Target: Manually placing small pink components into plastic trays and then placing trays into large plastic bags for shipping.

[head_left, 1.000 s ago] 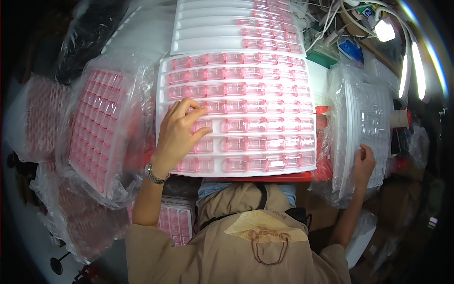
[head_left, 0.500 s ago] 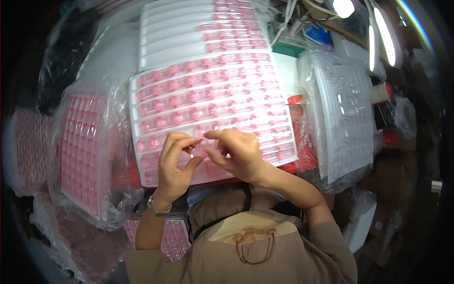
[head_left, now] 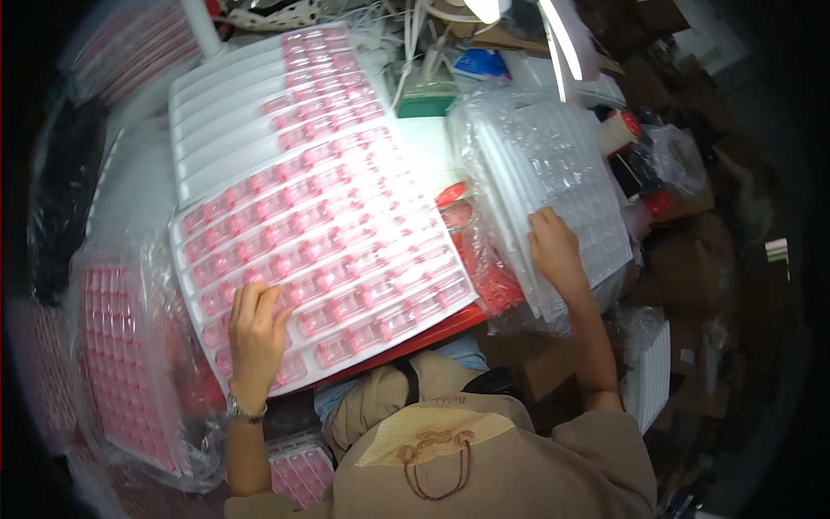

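Note:
A white tray [head_left: 180, 251] holding rows of small clear pink pieces lies before me, tilted to the left. My left hand [head_left: 258, 324] is at its lower left part, fingers and thumb closed around a clear pink piece [head_left: 282, 303] that they partly hide. To the right, my right hand [head_left: 555, 246] reaches over a stack of clear plastic trays [head_left: 579, 173] in a loose clear bag. Its fingers are curled together at the stack's surface; what they grip, if anything, is hidden.
Behind the front tray lies a second white tray [head_left: 216, 112], partly filled with pink pieces. More bagged pink trays [head_left: 121, 346] stand at left. A red surface [head_left: 415, 333] shows under the front tray's edge. Lamps [head_left: 562, 48] hang at the top right, above cables and a green box [head_left: 426, 105].
My hands have parted from a pinch together above the tray. The right moved right to the bagged stack; the left stayed at the tray. The whole view has swung to the right.

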`<state>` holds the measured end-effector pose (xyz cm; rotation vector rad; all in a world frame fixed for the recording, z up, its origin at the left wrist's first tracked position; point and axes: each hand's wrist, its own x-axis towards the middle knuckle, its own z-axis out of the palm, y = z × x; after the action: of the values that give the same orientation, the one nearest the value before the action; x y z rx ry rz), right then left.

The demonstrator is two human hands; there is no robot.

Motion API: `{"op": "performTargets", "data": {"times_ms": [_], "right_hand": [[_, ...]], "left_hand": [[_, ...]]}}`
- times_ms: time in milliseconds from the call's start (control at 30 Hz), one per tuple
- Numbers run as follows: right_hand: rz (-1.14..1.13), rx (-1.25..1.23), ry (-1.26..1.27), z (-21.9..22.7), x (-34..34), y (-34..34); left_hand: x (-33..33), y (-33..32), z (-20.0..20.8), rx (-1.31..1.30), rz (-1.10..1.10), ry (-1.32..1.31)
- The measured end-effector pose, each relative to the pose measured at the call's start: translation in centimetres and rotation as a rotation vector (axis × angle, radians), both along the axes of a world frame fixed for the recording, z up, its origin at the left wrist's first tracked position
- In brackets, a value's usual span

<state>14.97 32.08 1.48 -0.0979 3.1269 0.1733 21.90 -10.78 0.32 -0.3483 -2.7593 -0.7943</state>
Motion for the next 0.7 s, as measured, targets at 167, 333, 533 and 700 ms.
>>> {"op": "performTargets", "data": {"times_ms": [167,333,533,700], "right_hand": [[0.126,-0.301,0.308,0.2,-0.1,0.7],[0.071,-0.861,0.302,0.5,-0.2,-2.7],[0.365,-1.328,0.023,2.3,2.0,-14.5],[0.719,-1.541,-0.268,1.9,5.7,-22.4]], "left_hand": [[4.4,-0.6,1.9,-0.081,0.043,-0.035],[5.8,-1.0,0.3,-0.138,0.037,-0.006],[4.7,-1.1,2.3,-0.139,0.045,-0.133],[6.1,3.0,2.9,0.576,-0.011,-0.148]]}}
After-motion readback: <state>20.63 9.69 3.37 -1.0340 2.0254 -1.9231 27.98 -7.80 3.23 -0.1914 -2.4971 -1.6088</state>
